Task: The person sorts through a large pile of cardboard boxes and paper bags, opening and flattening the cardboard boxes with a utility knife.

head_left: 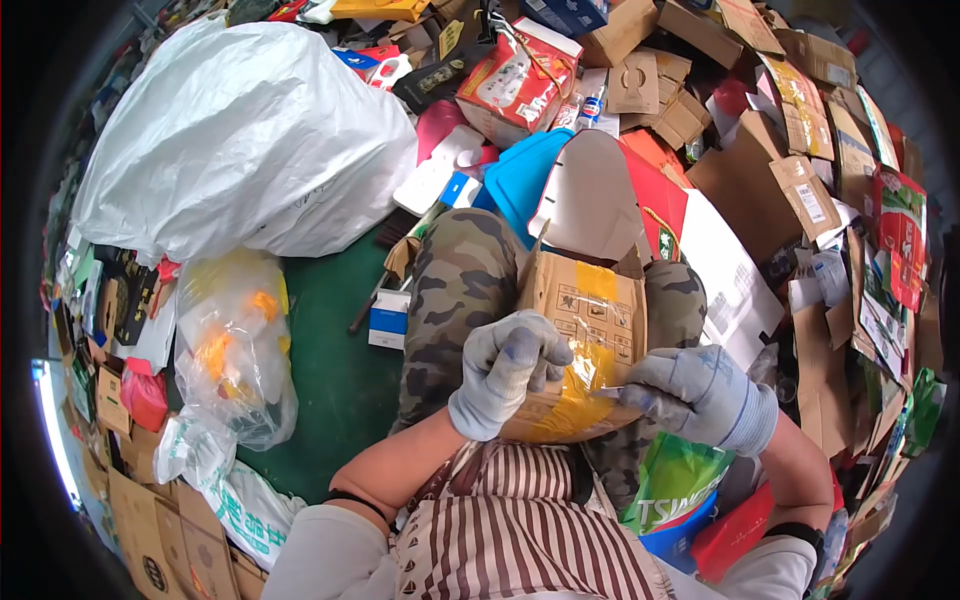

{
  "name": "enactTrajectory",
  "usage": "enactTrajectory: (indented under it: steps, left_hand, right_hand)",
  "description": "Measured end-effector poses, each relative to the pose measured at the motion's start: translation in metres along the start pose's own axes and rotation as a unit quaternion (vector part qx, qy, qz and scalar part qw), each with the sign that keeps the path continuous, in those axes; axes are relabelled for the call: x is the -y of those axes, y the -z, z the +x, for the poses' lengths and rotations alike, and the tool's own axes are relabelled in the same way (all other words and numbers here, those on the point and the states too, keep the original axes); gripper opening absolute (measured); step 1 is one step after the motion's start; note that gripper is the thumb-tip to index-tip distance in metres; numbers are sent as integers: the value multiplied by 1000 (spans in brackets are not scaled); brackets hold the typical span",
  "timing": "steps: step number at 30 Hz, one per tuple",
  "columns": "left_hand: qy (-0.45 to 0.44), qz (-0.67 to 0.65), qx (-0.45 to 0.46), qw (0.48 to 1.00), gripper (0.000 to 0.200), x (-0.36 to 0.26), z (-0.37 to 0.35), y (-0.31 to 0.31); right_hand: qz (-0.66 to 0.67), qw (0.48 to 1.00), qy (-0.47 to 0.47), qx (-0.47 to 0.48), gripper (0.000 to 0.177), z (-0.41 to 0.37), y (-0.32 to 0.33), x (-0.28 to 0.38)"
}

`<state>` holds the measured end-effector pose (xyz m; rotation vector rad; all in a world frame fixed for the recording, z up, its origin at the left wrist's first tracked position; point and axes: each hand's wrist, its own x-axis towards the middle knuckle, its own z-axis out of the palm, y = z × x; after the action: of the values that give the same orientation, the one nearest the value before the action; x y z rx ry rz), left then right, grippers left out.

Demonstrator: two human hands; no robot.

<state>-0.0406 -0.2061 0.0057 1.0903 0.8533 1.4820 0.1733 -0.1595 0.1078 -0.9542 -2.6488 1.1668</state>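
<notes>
A cardboard box (610, 318) with yellow tape (590, 365) rests across my lap, between my knees in camouflage trousers. My left hand (512, 370), in a grey-white work glove, is closed at the box's left side; what its curled fingers hold, if anything, is hidden. On the right, my gloved right hand (700, 392) pinches a small, thin, light-coloured tool, perhaps a blade, whose tip points left onto the tape. An open flap stands up at the box's far left corner.
Left of my legs lie a big white sack (240, 140) and a clear plastic bag (235, 350) with orange items. Flattened cardboard (740, 190) is piled at the right. Beyond the box are a blue piece (520, 180) and a red carton (520, 85).
</notes>
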Motion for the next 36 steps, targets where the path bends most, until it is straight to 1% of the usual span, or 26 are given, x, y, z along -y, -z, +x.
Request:
enactTrajectory:
  steps: [3, 9, 11, 12, 14, 17, 20, 23, 26, 29, 33, 36]
  left_hand:
    - [-1, 1, -1, 1000, 60, 0, 0, 2]
    - [13, -34, -14, 999, 61, 2, 1, 6]
    - [17, -42, -6, 999, 61, 2, 3, 7]
    - [15, -59, 10, 998, 56, 3, 4, 9]
    - [16, -91, 40, 995, 46, 6, 4, 13]
    - [35, -99, 39, 994, 44, 2, 4, 12]
    - [34, -40, 26, 998, 61, -1, 4, 8]
    - [43, -87, 46, 994, 45, -3, 4, 11]
    - [-1, -47, 71, 996, 44, -2, 4, 12]
    - [1, 23, 61, 998, 64, -4, 4, 9]
    - [-14, 47, 70, 996, 66, -5, 4, 8]
    - [-16, 64, 76, 995, 68, -10, 3, 6]
  right_hand:
    - [-59, 997, 13, 45, 18, 19, 1, 2]
    - [-85, 992, -4, 96, 19, 35, 1, 4]
    - [-67, 994, 9, 81, 20, 35, -1, 1]
    - [-58, 996, 15, 73, 20, 36, -2, 0]
    - [-76, 994, 0, 82, 20, 37, -1, 3]
    - [-88, 990, -15, 113, 19, 42, 3, 10]
    - [-105, 982, -11, 159, 21, 54, 6, 15]
    - [-130, 970, 5, 203, 25, 60, 8, 11]
    - [-176, 952, 15, 252, 29, 64, 12, 13]
    - [-218, 928, 8, 303, 29, 72, 17, 21]
    - [-223, 916, 9, 334, 28, 75, 18, 24]
    - [-236, 906, -13, 351, 27, 74, 19, 31]
